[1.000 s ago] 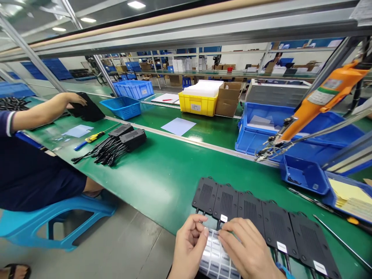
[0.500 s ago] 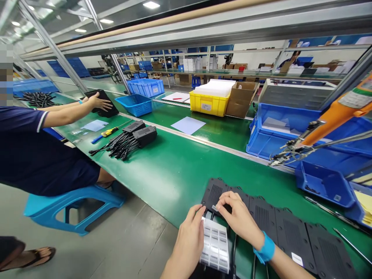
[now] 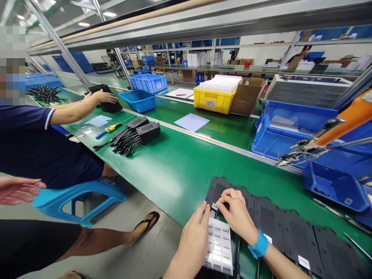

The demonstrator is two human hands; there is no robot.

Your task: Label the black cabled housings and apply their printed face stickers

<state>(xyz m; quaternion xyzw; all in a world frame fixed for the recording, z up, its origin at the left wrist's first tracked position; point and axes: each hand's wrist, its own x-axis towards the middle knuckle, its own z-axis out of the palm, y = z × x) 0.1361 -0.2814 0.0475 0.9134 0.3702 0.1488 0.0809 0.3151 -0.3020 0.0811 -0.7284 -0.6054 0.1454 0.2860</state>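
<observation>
My right hand, with a blue band at the wrist, pinches a small white label at the lower edge of the leftmost black device case. Close beside it, my left hand grips a sheet of printed labels, its fingertips against the same case's edge. Several more black cases lie side by side in a row to the right, with vent slots and cables towards me. One of them carries a white label near its lower edge.
Black adapters with cables and a yellow screwdriver lie on the green bench. A co-worker sits at left, hands on a black case. Blue bins and an orange power tool are at right. Another person's leg shows below left.
The view has shifted slightly. My right hand stays at the case edge, and the label shows more clearly there. Another person's hand and leg have come further into view at left.
</observation>
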